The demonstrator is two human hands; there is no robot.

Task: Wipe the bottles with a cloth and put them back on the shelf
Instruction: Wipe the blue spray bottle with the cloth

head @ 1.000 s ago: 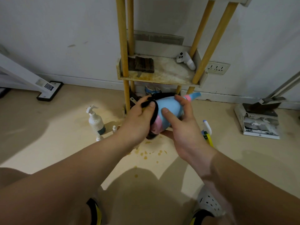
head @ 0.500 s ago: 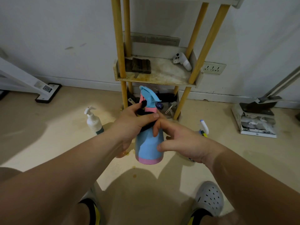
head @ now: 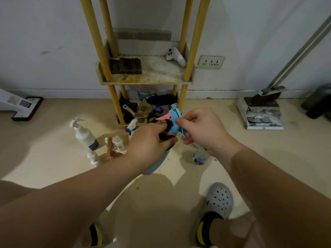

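Observation:
I hold a blue spray bottle with a pink trigger (head: 174, 120) tilted in front of me, its pink-rimmed base low behind my left wrist. My right hand (head: 202, 129) pinches the blue spray head. My left hand (head: 148, 142) grips a black cloth (head: 167, 136) pressed round the bottle's neck. The yellow-posted shelf (head: 143, 81) stands behind, its middle tier stained. On the floor to the left stand a white pump bottle (head: 84, 135) and small bottles (head: 118, 143); another bottle (head: 199, 156) lies under my right wrist.
A dark folded cloth (head: 128, 66) and a white controller (head: 174, 56) lie on the middle tier. The bottom tier (head: 143, 110) is full of clutter. A dustpan on a box (head: 262, 111) sits at the right, a white mop base (head: 23, 108) at the left. My shoe (head: 218, 199) is below.
The bottle went from lying sideways to upright, and now tilts with its head to the upper right. My right hand shifted from the body to the spray head; the cloth moved to the neck.

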